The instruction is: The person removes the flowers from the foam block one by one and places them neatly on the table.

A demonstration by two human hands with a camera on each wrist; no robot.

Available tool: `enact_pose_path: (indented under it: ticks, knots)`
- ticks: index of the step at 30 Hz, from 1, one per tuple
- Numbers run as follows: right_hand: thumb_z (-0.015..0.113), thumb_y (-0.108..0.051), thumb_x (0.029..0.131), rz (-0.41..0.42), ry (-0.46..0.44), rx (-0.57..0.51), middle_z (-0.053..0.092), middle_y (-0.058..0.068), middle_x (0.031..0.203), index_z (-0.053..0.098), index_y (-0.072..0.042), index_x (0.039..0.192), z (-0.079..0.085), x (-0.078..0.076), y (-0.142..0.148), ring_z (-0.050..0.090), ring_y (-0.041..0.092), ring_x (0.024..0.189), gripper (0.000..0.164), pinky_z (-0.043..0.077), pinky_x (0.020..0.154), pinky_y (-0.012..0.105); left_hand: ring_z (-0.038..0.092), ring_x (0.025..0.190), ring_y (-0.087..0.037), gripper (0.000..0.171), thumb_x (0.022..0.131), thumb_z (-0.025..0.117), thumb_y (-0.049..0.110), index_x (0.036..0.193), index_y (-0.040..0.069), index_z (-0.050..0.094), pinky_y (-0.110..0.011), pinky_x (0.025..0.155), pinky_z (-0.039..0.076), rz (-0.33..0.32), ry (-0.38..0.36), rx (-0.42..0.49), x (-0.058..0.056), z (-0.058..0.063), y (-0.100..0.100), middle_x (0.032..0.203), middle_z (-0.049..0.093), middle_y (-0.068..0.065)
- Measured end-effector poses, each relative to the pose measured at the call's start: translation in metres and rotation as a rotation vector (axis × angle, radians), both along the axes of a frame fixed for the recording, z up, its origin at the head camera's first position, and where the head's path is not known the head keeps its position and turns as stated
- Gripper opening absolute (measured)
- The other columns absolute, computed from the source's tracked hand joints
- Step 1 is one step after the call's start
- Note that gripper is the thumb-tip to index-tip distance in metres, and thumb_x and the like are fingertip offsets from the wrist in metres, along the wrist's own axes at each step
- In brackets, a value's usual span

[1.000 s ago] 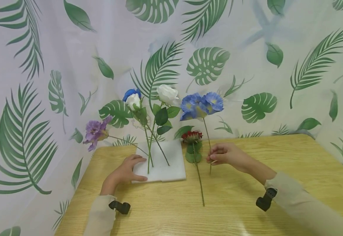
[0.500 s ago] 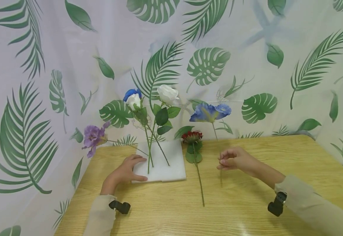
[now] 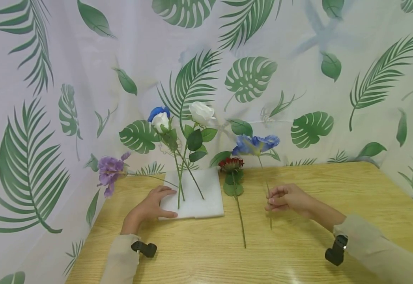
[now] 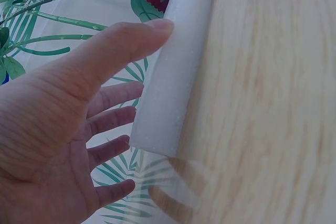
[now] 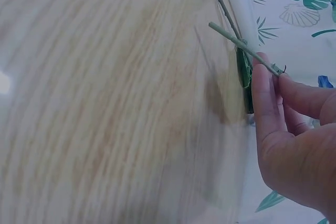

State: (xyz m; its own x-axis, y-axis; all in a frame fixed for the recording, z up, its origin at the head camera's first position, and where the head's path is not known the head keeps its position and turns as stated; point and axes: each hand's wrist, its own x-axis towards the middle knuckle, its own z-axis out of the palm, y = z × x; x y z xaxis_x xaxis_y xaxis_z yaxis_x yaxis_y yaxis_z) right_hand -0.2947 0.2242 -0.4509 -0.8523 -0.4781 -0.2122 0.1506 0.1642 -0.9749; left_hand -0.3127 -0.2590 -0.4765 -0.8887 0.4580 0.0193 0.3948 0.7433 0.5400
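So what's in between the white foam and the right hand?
The red flower lies between the white foam and the right hand; the head view shows it.

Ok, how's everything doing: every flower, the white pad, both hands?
Purple flower: leaning far left
Blue rose: standing, partly hidden
Small white rose: standing, tilted
Big white rose: standing, tilted
Red flower: lying on the table
Blue flower: held up
White pad: flat on the table
Left hand: touching the pad
Right hand: pinching the blue flower
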Motion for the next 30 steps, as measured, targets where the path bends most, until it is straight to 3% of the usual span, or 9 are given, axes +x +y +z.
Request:
enact_pose_path:
  ticks: [13,20,30]
  knots:
    - [0.06,0.0,0.099,0.031,-0.033,0.024,0.073,0.006,0.097,0.058,0.011,0.115,-0.015,-0.001,-0.001,0.076,0.019,0.094,0.02,0.063,0.085,0.034,0.036,0.142,-0.049,0.08,0.079,0.088,0.033,0.146,0.004,0.054,-0.067,0.117,0.03,0.008,-0.015,0.005,0.003,0.005,0.001,0.152,0.042,-0.024]
    - [0.061,-0.003,0.1,0.048,-0.016,0.07,0.074,0.009,0.1,0.055,0.018,0.122,-0.015,0.002,-0.004,0.076,0.021,0.094,0.031,0.063,0.083,0.032,0.035,0.142,-0.049,0.081,0.079,0.088,0.032,0.146,0.004,0.054,-0.068,0.117,0.03,0.003,-0.016,0.008,0.004,0.004,0.001,0.153,0.041,-0.025]
    - [0.065,-0.005,0.097,0.02,0.014,0.152,0.076,0.009,0.096,0.058,0.02,0.124,-0.016,-0.002,-0.005,0.077,0.018,0.086,0.037,0.064,0.078,0.033,0.035,0.143,-0.049,0.081,0.079,0.089,0.034,0.146,0.006,0.054,-0.067,0.117,0.031,0.005,-0.014,0.001,0.001,0.002,0.001,0.154,0.04,-0.024]
